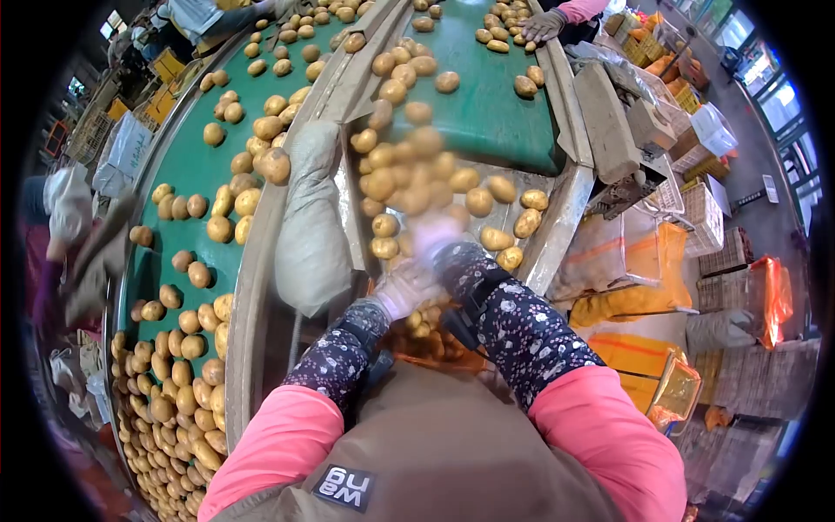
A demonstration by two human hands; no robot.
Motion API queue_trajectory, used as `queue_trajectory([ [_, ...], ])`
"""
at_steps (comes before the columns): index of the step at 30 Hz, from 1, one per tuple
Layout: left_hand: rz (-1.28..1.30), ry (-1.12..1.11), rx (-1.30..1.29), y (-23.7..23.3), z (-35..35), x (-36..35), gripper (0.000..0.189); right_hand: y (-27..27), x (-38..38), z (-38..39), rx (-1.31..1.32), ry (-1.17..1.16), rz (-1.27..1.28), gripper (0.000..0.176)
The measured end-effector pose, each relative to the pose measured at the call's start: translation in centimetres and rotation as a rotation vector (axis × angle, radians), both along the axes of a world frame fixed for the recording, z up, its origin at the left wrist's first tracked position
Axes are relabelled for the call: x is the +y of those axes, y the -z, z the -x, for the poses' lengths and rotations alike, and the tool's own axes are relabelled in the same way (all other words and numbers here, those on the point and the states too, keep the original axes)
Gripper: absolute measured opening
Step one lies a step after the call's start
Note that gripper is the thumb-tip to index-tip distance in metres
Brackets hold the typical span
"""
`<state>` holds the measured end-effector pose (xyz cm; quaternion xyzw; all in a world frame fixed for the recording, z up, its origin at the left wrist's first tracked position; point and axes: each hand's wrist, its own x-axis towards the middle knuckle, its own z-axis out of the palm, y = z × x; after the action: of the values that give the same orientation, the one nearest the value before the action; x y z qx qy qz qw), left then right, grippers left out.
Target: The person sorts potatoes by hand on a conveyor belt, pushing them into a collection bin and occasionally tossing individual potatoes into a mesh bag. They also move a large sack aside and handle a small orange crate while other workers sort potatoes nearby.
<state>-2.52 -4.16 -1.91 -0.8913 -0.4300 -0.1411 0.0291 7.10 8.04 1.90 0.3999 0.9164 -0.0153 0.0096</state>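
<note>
My left hand (404,289), in a white glove with a dark floral sleeve cover, hovers over a pile of potatoes (426,335) close to my chest. My right hand (432,233), also gloved, is blurred by motion as it reaches up among the potatoes (409,170) on the metal chute at the end of the green conveyor belt (491,109). Whether either hand holds a potato I cannot tell, since blur hides the fingers. The potatoes are yellow-brown and roughly egg-sized.
A second green belt (187,183) on the left carries several potatoes, heaped at its near end. A grey sack (309,226) lies over the divider. Another person's gloved hand (544,24) works at the far belt. Orange bags (644,261) and crates (739,296) stand to the right.
</note>
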Motion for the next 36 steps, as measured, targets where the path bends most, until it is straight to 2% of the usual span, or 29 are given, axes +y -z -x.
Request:
queue_trajectory([
  [1,-0.015,0.016,-0.036,0.1,0.0,0.2,0.03,0.0,0.2,0.2,-0.054,0.028,0.008,0.025],
  [4,-0.072,0.043,-0.11,0.0,-0.2,0.8,0.033,-2.8,0.8,-1.4,0.13,-0.015,0.271,0.035],
  [7,-0.102,0.014,-0.112,-0.2,-0.7,1.0,0.037,-3.2,1.5,-2.5,0.177,-0.035,0.399,0.039],
  [11,-0.052,-0.01,-0.014,-1.8,-1.2,1.7,0.041,-4.8,0.0,-5.3,0.667,0.004,0.443,0.048],
  [15,-0.062,0.056,0.045,-1.8,-1.7,4.8,0.047,-10.6,1.1,-10.6,1.073,-0.05,0.096,0.053],
  [17,-0.056,0.073,0.049,-2.5,-2.1,6.0,0.046,-15.4,3.4,-15.5,1.27,-0.096,-0.017,0.052],
  [19,-0.025,0.072,0.069,-3.4,-2.2,6.1,0.045,-22.6,3.3,-19.0,1.429,-0.087,-0.335,0.043],
  [21,0.005,0.064,0.088,-3.8,-2.3,6.0,0.045,-27.9,5.8,-26.4,1.293,-0.051,-0.794,0.042],
  [23,0.014,0.062,0.081,-4.2,-2.3,6.2,0.045,-33.1,8.6,-33.9,1.043,0.149,-1.12,0.05],
  [24,0.018,0.061,0.078,-4.3,-2.3,6.3,0.045,-35.1,10.1,-36.8,0.789,0.344,-1.195,0.053],
  [26,0.018,0.061,0.08,-4.4,-2.4,6.4,0.044,-33.6,15.2,-42.4,0.327,0.846,-1.138,0.057],
  [27,0.014,0.053,0.075,-4.4,-2.4,6.3,0.044,-33.8,13.9,-40.7,0.579,0.664,-0.837,0.053],
  [29,0.014,0.05,0.056,-4.2,-2.0,5.9,0.046,-30.9,12.2,-36.0,0.991,0.618,-0.31,0.048],
  [31,0.001,0.062,0.041,-4.2,-1.8,5.5,0.047,-24.6,11.9,-31.1,1.027,0.46,-0.03,0.039],
  [32,-0.008,0.076,0.039,-4.3,-1.7,5.7,0.048,-22.4,9.7,-26.7,1.096,0.381,0.211,0.035],
  [33,-0.013,0.078,0.033,-4.1,-1.5,5.7,0.048,-20.3,7.8,-22.8,1.007,0.281,0.256,0.033],
  [34,-0.005,0.065,0.032,-4.0,-1.5,5.5,0.048,-19.2,6.2,-19.6,0.861,0.269,0.42,0.032],
  [35,-0.002,0.059,0.031,-3.9,-1.6,5.5,0.048,-16.5,5.6,-17.1,0.895,0.2,0.55,0.032],
  [36,0.001,0.053,0.029,-3.8,-1.6,5.4,0.048,-15.5,4.7,-14.3,0.795,0.284,0.605,0.032],
])
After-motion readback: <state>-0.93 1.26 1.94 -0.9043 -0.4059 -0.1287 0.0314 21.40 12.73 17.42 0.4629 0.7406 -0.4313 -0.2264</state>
